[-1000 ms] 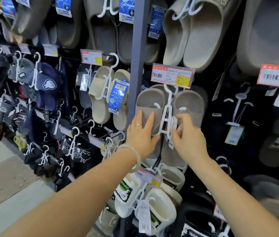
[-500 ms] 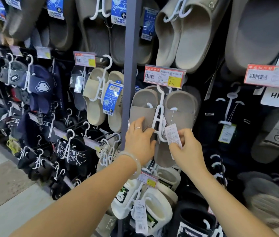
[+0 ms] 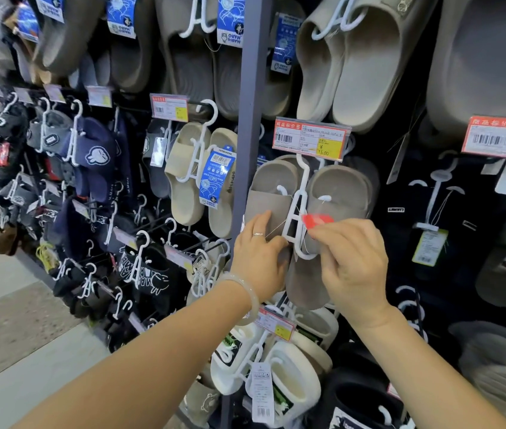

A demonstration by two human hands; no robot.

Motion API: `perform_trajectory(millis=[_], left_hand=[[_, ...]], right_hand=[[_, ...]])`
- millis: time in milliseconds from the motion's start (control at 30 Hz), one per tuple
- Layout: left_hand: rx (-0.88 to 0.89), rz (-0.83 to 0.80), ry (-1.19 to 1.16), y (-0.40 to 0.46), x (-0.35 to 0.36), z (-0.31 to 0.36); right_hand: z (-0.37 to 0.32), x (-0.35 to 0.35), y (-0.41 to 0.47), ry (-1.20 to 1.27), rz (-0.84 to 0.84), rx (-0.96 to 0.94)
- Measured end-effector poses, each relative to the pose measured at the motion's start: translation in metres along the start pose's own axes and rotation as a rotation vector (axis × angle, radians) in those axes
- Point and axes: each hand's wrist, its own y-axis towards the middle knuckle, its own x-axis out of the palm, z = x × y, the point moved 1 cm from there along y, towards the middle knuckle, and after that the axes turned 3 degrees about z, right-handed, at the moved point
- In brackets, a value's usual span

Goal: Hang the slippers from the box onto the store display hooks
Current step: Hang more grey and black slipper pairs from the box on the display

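Observation:
A pair of taupe slippers (image 3: pixel 337 193) hangs on a white plastic hanger (image 3: pixel 297 209) from a display hook under a red and yellow price label (image 3: pixel 310 138). My left hand (image 3: pixel 259 258) presses flat on the left slipper, its thumb against the hanger's lower frame. To the right, my right hand (image 3: pixel 354 261) pinches a small tag (image 3: pixel 316 220) that shows red, tied to the hanger by a thin string. The box is not in view.
A grey upright post (image 3: pixel 251 88) splits the wall. Cream slippers (image 3: pixel 196 178) hang left of it, navy and black pairs further left, white pairs (image 3: pixel 276 376) below my hands, large beige ones (image 3: pixel 354 63) above. Floor tiles (image 3: pixel 13 335) lie at the lower left.
My right hand has turned the tag from its white side to its red side and lifted it slightly. My left hand stays pressed on the left slipper. The view has drifted a little.

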Motion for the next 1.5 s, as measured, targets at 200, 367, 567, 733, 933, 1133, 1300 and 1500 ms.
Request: perform_trajectory(millis=[200, 367, 567, 733, 933, 1133, 1300, 1500], left_hand=[[-0.013, -0.054, 0.032, 0.001, -0.002, -0.003], [0.008, -0.104, 0.064, -0.001, 0.000, -0.002], [0.030, -0.090, 0.059, -0.003, 0.000, -0.002], [0.017, -0.121, 0.080, -0.002, 0.000, -0.001], [0.043, -0.087, 0.042, -0.001, 0.001, -0.004], [0.067, -0.106, 0.059, -0.001, -0.001, -0.005], [0.079, -0.082, 0.065, -0.001, 0.001, -0.007], [0.063, -0.104, 0.072, -0.001, 0.001, -0.007]], right_hand=[[0.007, 0.010, 0.000, -0.085, -0.156, -0.055], [0.015, 0.006, -0.024, -0.223, -0.265, -0.025], [0.022, -0.001, -0.023, -0.256, -0.191, 0.005], [0.023, 0.017, -0.034, -0.144, -0.299, -0.029], [0.020, 0.040, -0.021, -0.045, -0.434, 0.037], [0.023, 0.028, -0.011, -0.211, -0.684, -0.012], [0.014, 0.020, -0.014, -0.162, -0.800, 0.057], [0.010, 0.008, 0.021, -0.038, -0.555, 0.457]])
